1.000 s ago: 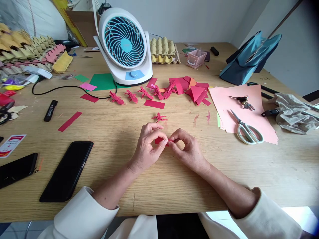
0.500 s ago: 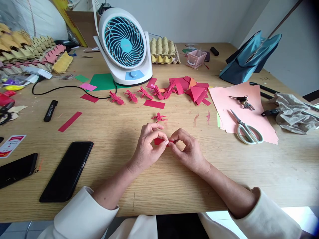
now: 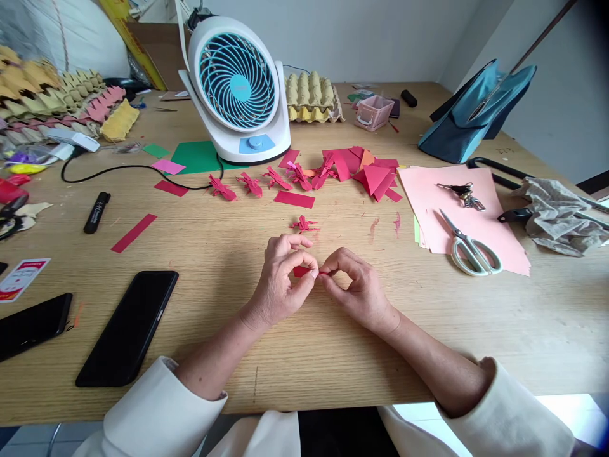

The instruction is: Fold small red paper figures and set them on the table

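Between my hands, low over the wooden table, is a small piece of red paper (image 3: 299,271), partly covered by fingers. My left hand (image 3: 288,276) pinches it with thumb and forefinger, the other fingers loosely curled. From the other side my right hand (image 3: 356,285) pinches its narrow right end. Just beyond my fingertips lies a small folded red paper figure (image 3: 303,223). Farther back, several similar folded red figures (image 3: 250,184) sit in a row, with a flat red strip (image 3: 294,199) in front of them. Another red strip (image 3: 134,232) lies to the left.
A white fan (image 3: 238,89) stands at the back beside a heap of red paper (image 3: 375,178). Scissors (image 3: 471,251) and keys (image 3: 464,195) rest on pink sheets (image 3: 423,216) at right. Left are a black phone (image 3: 128,327), a marker (image 3: 97,212) and a cord (image 3: 137,168).
Both hands have shifted very slightly, with the fingertips drawn a little left. Less of the red paper shows between them now. The grip stays the same.
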Demonstrator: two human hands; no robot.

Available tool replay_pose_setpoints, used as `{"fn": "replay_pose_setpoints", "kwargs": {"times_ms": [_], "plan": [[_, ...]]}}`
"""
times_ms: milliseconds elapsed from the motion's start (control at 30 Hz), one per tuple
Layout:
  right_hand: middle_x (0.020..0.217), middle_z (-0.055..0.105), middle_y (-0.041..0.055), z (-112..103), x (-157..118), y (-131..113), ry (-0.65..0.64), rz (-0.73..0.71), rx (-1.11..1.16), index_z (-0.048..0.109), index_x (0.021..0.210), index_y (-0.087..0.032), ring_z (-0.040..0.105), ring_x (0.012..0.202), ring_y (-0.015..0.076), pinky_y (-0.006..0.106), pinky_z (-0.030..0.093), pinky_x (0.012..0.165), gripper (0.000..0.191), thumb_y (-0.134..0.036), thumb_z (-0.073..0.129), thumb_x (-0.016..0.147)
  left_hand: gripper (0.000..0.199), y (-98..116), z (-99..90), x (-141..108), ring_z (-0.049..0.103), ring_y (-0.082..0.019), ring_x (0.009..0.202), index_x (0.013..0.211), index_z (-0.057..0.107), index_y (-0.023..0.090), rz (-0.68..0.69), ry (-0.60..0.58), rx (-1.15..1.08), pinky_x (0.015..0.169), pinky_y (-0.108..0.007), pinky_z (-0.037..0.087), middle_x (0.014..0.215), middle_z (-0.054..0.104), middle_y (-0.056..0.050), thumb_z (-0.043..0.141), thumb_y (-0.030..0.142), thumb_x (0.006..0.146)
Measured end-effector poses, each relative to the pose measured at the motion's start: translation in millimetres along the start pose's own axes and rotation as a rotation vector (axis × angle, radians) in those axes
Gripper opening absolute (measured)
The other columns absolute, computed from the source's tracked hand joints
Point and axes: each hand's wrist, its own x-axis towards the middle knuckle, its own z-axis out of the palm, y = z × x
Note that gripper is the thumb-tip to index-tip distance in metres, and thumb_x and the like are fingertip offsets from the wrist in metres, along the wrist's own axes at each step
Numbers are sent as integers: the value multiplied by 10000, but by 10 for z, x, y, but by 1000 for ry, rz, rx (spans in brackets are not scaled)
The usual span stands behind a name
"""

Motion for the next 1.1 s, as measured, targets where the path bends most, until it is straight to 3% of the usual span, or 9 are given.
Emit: {"fn": "replay_pose_setpoints", "kwargs": {"times_ms": [133, 233, 400, 767, 1100], "plan": [[782, 611, 16, 6, -2, 27, 31, 86, 27, 585, 792, -221, 597, 719, 150, 299, 501, 676, 107, -208, 623, 892, 80, -4, 18, -24, 541, -230, 1033, 816, 680, 218, 38, 105, 117, 939, -415, 462, 1127, 580, -76, 630, 184, 867], [791, 633, 24, 14, -5, 63, 71, 203, 97, 599, 805, -214, 614, 707, 150, 299, 517, 675, 116, -273, 644, 894, 81, -1, 22, -48, 549, -199, 897, 884, 720, 245, 101, 197, 226, 856, -384, 452, 984, 608, -53, 661, 191, 874], [783, 665, 40, 22, -5, 85, 91, 302, 135, 599, 788, -208, 634, 683, 158, 309, 542, 673, 168, -335, 666, 877, 195, -1, 18, -74, 541, -198, 817, 976, 744, 294, 192, 159, 302, 801, -387, 398, 871, 698, -23, 666, 147, 874], [762, 638, 14, 27, -7, 64, 94, 262, 41, 602, 772, -198, 611, 669, 133, 273, 493, 640, 112, -241, 649, 864, 193, -38, 51, -70, 600, -180, 805, 1025, 720, 227, 273, 127, 313, 793, -361, 448, 889, 716, -31, 644, 117, 886], [777, 628, 9, 15, 1, 55, 99, 210, 50, 617, 785, -196, 606, 702, 127, 265, 495, 668, 98, -221, 644, 876, 209, -93, 127, -97, 641, -155, 851, 1055, 703, 197, 201, 121, 127, 797, -307, 526, 910, 684, -35, 630, 89, 891]]}}
